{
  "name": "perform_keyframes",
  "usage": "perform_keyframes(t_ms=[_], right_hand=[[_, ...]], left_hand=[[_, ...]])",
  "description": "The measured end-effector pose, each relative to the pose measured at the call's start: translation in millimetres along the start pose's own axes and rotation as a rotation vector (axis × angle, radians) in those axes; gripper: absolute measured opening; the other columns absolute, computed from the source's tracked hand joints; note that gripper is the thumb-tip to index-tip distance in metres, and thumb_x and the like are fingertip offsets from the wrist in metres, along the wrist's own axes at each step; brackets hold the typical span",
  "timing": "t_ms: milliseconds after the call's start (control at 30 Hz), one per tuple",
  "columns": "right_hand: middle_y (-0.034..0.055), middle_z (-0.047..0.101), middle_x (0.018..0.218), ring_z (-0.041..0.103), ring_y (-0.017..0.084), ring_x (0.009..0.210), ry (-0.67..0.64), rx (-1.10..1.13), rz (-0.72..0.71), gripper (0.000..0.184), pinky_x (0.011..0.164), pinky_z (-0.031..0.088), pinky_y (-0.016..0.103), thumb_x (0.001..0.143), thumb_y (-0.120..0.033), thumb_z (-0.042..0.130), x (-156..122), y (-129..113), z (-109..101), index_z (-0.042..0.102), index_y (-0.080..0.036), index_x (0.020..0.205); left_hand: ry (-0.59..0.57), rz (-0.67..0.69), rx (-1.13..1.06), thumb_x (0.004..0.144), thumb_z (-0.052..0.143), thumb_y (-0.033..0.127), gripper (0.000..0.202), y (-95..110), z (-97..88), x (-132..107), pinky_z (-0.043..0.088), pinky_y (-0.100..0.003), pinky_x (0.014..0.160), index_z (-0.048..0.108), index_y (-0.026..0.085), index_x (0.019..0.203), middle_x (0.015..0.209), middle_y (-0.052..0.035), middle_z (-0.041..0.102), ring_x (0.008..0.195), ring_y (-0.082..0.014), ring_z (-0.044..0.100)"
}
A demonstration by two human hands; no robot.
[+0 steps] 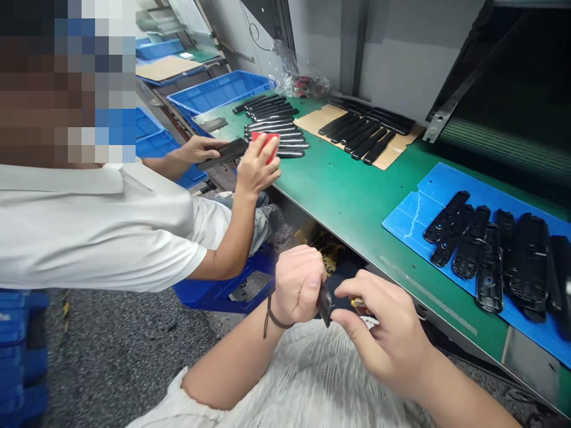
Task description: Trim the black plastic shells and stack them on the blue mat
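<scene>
The left hand (298, 284) is closed in a fist around a black plastic piece (325, 303), and only one tapered end shows past the fingers, tilted steeply downward; the rest is hidden in the grip, so its full long axis cannot be seen. That end lies just to the right of the left fingers and just beside the right fingers (357, 286), so the two hands meet around it. The right hand (386, 336) is nearer the exposed end, its thumb and forefinger pinched together on a small brass-coloured object (357, 303) whose exact kind cannot be told. Both forearms reach inward from the lower part of the view, below the edge of a green workbench (357, 202). Beyond the fingers, up and to the right, black moulded housings lie on a blue mat (414, 208). Farther up the bench, past the fingertips, a co-worker's hands (254, 160) hold a black strip (223, 153) and a red sanding block (266, 144).
</scene>
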State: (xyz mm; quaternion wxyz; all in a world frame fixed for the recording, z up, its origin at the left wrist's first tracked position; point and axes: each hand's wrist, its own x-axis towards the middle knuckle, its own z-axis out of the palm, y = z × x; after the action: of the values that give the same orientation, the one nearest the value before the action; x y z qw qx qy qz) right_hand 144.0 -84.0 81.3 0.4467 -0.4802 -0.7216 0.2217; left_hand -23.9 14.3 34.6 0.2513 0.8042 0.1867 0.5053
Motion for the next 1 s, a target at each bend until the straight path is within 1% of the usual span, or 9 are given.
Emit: perform_keyframes(t_ms=[67,167,300,467,533,633,733,833,1000], right_hand=[[-0.002,0.06,0.074,0.049,0.01,0.062,-0.047,0.236,0.088,0.006,0.057,0.039,0.025,0.099,-0.025,0.065,8,-2,-1,0.069,-0.02,0.097],[-0.0024,0.065,0.071,0.054,0.01,0.061,-0.117,0.481,0.155,0.014,0.058,0.043,0.024,0.096,-0.026,0.069,19,-1,1,0.071,-0.021,0.083],[-0.0012,0.066,0.074,0.059,0.012,0.067,-0.061,0.562,0.343,0.022,0.062,0.047,0.024,0.098,-0.032,0.065,24,7,9,0.065,-0.02,0.079],[-0.0032,0.054,0.069,0.046,0.01,0.058,0.109,0.327,0.396,0.028,0.053,0.037,0.024,0.102,-0.038,0.058,13,16,7,0.058,-0.021,0.08],[-0.0014,0.058,0.078,0.05,0.012,0.064,0.065,0.163,0.31,0.014,0.057,0.04,0.025,0.102,-0.034,0.057,7,16,0,0.062,-0.022,0.098],[0.0033,0.059,0.09,0.052,0.017,0.077,-0.039,-0.146,0.047,0.024,0.066,0.041,0.031,0.105,-0.038,0.052,1,11,-10,0.058,-0.02,0.12],[0.0033,0.052,0.079,0.042,0.018,0.071,-0.066,-0.38,-0.152,0.043,0.062,0.03,0.033,0.105,-0.057,0.048,1,5,-10,0.062,-0.017,0.102],[0.0038,0.051,0.076,0.04,0.018,0.07,-0.053,-0.488,-0.161,0.059,0.061,0.026,0.034,0.101,-0.071,0.044,6,0,-4,0.063,-0.016,0.093],[0.003,0.05,0.072,0.038,0.017,0.067,-0.054,-0.575,-0.132,0.054,0.06,0.023,0.034,0.105,-0.063,0.043,9,-2,1,0.058,-0.019,0.079]], left_hand=[[-0.039,-0.009,-0.065,0.104,0.034,0.029,0.042,2,2.4,1,0.027,-0.036,0.059,0.044,0.021,0.064,0.055,-0.0001,0.043,0.052,-0.0148,0.036],[-0.11,-0.056,-0.194,0.106,0.032,0.034,0.048,7,6.9,2,0.029,-0.035,0.058,0.041,0.021,0.061,0.053,0.0,0.042,0.05,-0.0146,0.036],[-0.116,-0.15,-0.334,0.107,0.031,0.04,0.05,13,13.2,1,0.035,-0.035,0.058,0.037,0.022,0.06,0.051,-0.001,0.044,0.05,-0.0153,0.04],[-0.066,-0.227,-0.392,0.106,0.036,0.038,0.05,10,15.2,-1,0.031,-0.034,0.056,0.041,0.021,0.06,0.049,0.0004,0.041,0.048,-0.014,0.037],[-0.075,-0.261,-0.377,0.106,0.037,0.039,0.052,6,13.2,-2,0.03,-0.033,0.054,0.042,0.021,0.058,0.048,-0.0001,0.042,0.048,-0.0138,0.037],[-0.095,-0.313,-0.311,0.107,0.037,0.04,0.053,3,8.5,0,0.028,-0.032,0.053,0.044,0.02,0.058,0.05,0.0001,0.043,0.048,-0.013,0.038],[-0.123,-0.319,-0.236,0.107,0.037,0.036,0.052,3,3.4,2,0.027,-0.032,0.052,0.043,0.02,0.059,0.05,0.0016,0.04,0.047,-0.0119,0.036],[-0.152,-0.287,-0.146,0.106,0.037,0.031,0.049,5,-0.7,4,0.026,-0.032,0.053,0.041,0.019,0.059,0.05,0.0019,0.04,0.047,-0.0115,0.035],[-0.187,-0.263,-0.013,0.106,0.036,0.029,0.048,8,-3.4,4,0.024,-0.033,0.054,0.04,0.02,0.059,0.052,0.0016,0.04,0.048,-0.0118,0.035]])
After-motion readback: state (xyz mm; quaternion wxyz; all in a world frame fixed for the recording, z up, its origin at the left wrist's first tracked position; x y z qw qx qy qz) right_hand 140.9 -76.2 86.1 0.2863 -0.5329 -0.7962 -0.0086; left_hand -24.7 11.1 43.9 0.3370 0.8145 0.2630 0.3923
